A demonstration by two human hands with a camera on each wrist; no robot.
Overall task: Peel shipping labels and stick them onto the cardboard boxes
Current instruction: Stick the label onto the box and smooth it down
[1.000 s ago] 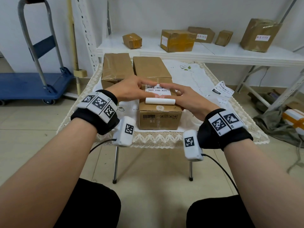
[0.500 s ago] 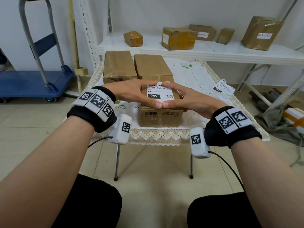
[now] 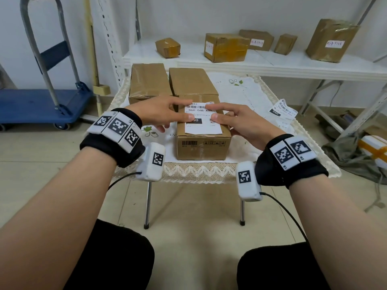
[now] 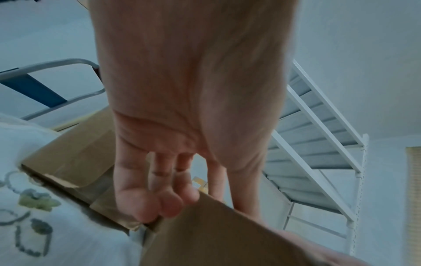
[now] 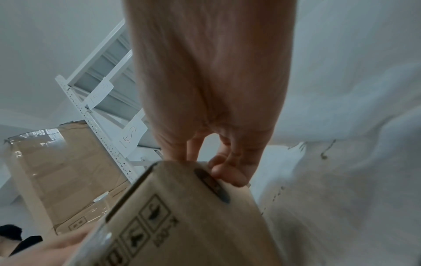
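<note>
A brown cardboard box stands at the front of the small table. A white shipping label with a barcode lies flat on its top. My left hand comes in from the left, thumb and forefinger pressing on the label's left part. My right hand mirrors it, thumb and forefinger on the label's right part, the other fingers down the box's right side. In the left wrist view the left hand's fingers hang beside the box. In the right wrist view the right hand's fingertips touch the box's top edge.
Two more taped boxes stand behind the front one. Loose labels lie on the tablecloth at the right. A white shelf behind carries several small boxes. A blue trolley stands left.
The label's near end was curled up; both hands smoothed it down to the box's front edge. The thumbs have since drawn back to the label's middle.
</note>
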